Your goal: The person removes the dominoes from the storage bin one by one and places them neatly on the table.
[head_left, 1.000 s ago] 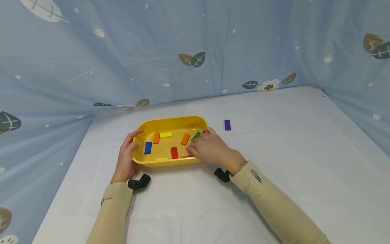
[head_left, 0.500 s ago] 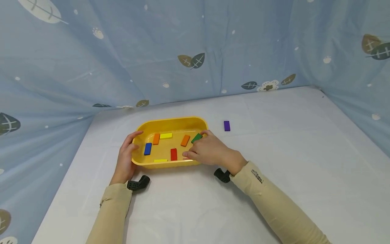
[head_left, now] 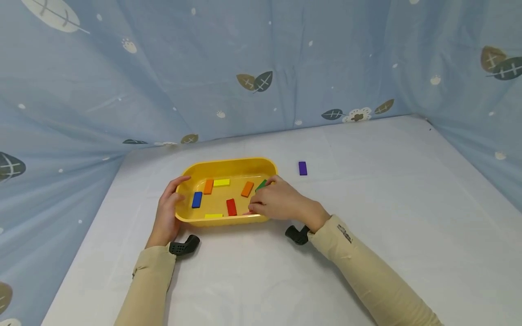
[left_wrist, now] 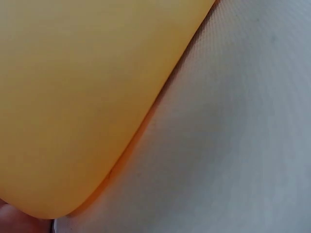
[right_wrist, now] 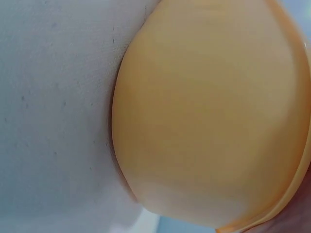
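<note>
In the head view my left hand grips the left end of a yellow plastic tray, its thumb over the rim. My right hand reaches over the tray's right end with fingers bent down inside. Its fingertips are hidden, so whether they pinch a block cannot be told. Just by them a sliver of a pink block shows, and a green block lies partly covered by the hand. Also in the tray are a red block, a blue block, two orange blocks and two yellow blocks.
A purple block lies on the white tablecloth right of the tray. Behind stands a blue patterned curtain. The tray's outer wall fills much of the right wrist view.
The right hand's fingers shift slightly within the tray. An orange edge near its front wall is no longer visible, and the pink block's visible part has changed. The left hand keeps its grip.
</note>
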Available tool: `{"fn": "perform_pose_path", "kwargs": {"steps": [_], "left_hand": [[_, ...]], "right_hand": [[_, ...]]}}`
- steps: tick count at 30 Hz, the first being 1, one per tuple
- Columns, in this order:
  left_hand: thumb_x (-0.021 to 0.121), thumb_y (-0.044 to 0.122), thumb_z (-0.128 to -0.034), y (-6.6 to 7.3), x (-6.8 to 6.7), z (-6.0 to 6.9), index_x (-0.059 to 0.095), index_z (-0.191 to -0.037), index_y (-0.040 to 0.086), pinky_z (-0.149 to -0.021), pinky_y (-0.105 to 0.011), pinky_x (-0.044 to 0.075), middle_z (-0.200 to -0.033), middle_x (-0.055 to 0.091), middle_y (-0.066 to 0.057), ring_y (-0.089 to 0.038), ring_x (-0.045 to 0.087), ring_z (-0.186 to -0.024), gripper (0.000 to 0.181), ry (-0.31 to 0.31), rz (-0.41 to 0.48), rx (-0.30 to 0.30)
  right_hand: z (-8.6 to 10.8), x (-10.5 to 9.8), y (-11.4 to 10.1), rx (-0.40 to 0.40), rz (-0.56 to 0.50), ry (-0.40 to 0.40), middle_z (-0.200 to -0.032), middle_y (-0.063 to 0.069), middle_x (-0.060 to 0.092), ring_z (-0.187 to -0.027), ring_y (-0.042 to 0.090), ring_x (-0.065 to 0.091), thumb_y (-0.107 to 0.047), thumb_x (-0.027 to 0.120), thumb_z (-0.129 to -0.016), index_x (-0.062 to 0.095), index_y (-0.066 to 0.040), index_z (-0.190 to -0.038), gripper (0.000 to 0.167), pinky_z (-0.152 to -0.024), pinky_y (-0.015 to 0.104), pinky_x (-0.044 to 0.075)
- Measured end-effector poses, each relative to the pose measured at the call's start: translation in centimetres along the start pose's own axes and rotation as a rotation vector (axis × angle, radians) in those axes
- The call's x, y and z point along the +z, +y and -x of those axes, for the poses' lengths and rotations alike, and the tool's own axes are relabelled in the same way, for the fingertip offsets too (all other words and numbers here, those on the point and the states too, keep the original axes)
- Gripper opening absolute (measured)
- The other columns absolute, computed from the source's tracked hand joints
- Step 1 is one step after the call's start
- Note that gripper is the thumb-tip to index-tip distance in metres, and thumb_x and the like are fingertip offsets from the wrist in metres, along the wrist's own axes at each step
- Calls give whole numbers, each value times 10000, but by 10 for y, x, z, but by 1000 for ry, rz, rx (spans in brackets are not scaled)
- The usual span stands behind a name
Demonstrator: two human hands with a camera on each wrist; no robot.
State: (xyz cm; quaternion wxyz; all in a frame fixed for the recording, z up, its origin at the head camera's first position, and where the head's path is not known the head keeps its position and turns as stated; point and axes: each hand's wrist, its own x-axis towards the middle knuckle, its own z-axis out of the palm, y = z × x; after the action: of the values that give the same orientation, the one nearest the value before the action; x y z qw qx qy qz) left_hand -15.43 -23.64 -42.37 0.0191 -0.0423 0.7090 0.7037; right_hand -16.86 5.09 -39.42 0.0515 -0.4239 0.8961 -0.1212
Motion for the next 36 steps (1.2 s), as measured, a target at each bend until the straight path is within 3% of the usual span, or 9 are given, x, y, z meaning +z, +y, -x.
{"fn": "perform_pose_path", "kwargs": {"steps": [6, 16, 27, 36], "left_hand": [[311, 8, -819, 0, 1, 1, 409, -1309, 154, -970, -281, 342, -1419, 223, 92, -203, 254, -1245, 521, 5, -14, -9], [302, 2, -815, 0, 1, 1, 404, -1310, 137, -992, -304, 317, -1420, 221, 85, -202, 251, -1246, 523, 0, -20, 8], [299, 3, -822, -1, 0, 1, 402, -1312, 137, -1001, -309, 301, -1422, 219, 81, -204, 242, -1255, 518, -2, -16, 7], [304, 5, -820, 0, 1, 0, 405, -1309, 138, -994, -321, 310, -1421, 219, 78, -208, 248, -1251, 518, 5, -4, 9]], "right_hand": [[1, 0, 0, 27, -71, -25, -575, -207, 512, -529, -21, 455, -384, 474, -888, 637, -288, -875, 190, -933, 337, 255], [3, -8, 3, 18, -185, -49, -643, -153, 581, -658, -6, 488, -292, 519, -874, 662, -261, -949, 164, -956, 341, 216], [3, -8, 5, 0, -216, -31, -631, -225, 530, -692, 12, 477, -357, 560, -846, 677, -276, -843, 143, -966, 359, 215], [2, -12, 8, 33, -300, -59, -658, -170, 555, -687, 12, 493, -278, 539, -850, 651, -266, -967, 163, -986, 346, 190]]}}
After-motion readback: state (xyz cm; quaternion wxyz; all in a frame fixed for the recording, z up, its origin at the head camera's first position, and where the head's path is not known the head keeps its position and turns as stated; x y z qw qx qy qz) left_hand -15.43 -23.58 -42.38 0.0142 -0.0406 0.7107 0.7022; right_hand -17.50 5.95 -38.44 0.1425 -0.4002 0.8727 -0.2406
